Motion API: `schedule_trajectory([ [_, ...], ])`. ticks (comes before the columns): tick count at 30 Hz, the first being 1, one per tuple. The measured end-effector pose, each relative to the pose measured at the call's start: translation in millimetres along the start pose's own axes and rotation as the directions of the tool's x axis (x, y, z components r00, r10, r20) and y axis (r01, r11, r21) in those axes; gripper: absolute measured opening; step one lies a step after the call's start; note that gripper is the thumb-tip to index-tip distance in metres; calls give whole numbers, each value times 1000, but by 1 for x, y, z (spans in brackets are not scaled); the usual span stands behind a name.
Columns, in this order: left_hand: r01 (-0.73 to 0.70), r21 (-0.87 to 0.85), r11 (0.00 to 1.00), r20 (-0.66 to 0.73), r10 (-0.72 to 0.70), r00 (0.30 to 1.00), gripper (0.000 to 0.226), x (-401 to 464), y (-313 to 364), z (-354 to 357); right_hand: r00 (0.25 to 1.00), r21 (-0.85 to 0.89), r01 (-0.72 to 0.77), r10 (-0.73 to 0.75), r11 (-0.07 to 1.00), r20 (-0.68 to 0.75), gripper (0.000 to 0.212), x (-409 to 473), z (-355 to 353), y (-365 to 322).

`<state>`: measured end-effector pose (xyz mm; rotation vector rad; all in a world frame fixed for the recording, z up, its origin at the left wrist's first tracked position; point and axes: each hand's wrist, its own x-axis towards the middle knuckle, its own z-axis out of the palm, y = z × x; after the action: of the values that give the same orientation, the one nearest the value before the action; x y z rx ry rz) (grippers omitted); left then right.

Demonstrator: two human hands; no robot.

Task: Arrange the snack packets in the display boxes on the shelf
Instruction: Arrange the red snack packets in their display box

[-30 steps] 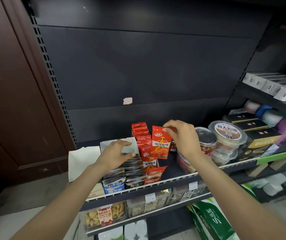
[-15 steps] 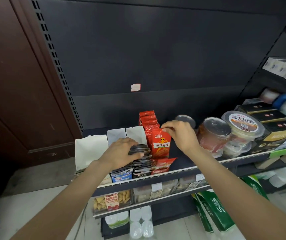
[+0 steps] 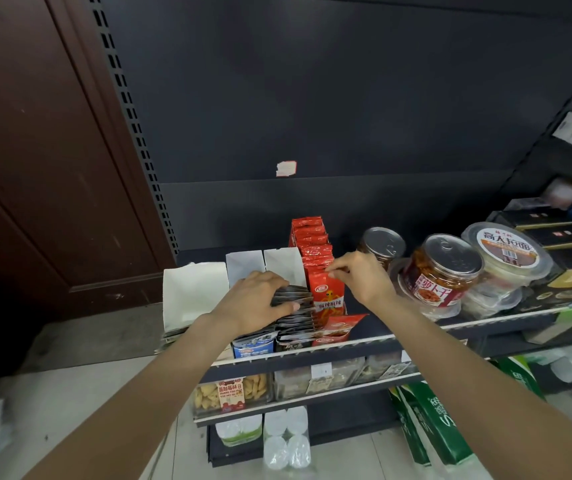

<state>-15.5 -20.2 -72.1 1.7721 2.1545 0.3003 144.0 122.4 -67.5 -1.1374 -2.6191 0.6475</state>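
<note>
On shelf [image 3: 374, 342]: black wire-fronted tier, display boxes at left, jars and tubs at right
Left white box [image 3: 192, 292]: tall paper-white wall, contents hidden
Middle boxes [image 3: 263, 263]: two white back flaps upright, dark packets [image 3: 295, 318] stacked in a front-to-back row, blue-and-white packet [image 3: 253, 348] at front edge
Red box row: red snack packets [image 3: 312, 244] standing upright in a line toward back panel, front packet [image 3: 327, 299] with orange figure facing out, touching the dark row on its left
Loose red packet [image 3: 341, 327]: lying tilted at shelf front, just right of dark row
Jars: clear jar [image 3: 442, 271] with pull-tab lid, red label; smaller can [image 3: 383, 244] behind it
Round tub [image 3: 506, 251]: clear, brown printed lid, stacked on other tubs
Left hand [image 3: 256, 301]: fingers and thumb curled round top of dark packets, gripping
Right hand [image 3: 360, 275]: thumb and forefinger pinching top edge of front packet
</note>
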Motion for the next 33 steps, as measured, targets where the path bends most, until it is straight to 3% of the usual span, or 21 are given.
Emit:
schedule_trajectory([
  [4,4,4,1000,9,-4,1000,53,0,1,0,999,-25,-44,44,999,22,20,-3,9,10],
  [8,0,5,1000,7,0,1000,52,0,1,-1,998,15,-15,14,1000,66,35,-14,3,12],
  [11,7,4,1000,9,-7,1000,53,0,1,0,1000,21,-11,12,1000,-23,45,-30,-1,15],
  [13,11,4,1000,11,-11,1000,53,-1,0,1,998,65,2,3,998,-67,39,-42,-1,16],
  [16,13,4,1000,11,-13,1000,53,-1,2,1,999,147,26,-31,989,33,35,-56,-3,16],
  [20,17,0,1000,11,-17,1000,51,-2,3,0,993,58,36,-42,998,114,28,-57,-2,14],
  [23,31,-20,999,24,-30,999,51,-2,3,1,997,-6,38,-37,999,61,16,-55,0,9],
  [28,70,-85,994,35,-67,997,49,0,4,-2,998,-60,25,-28,998,-53,15,-57,-14,-3],
  [33,81,-264,961,-13,-87,996,45,-2,11,-9,951,-96,56,-83,994,-298,15,-64,-49,-25],
])
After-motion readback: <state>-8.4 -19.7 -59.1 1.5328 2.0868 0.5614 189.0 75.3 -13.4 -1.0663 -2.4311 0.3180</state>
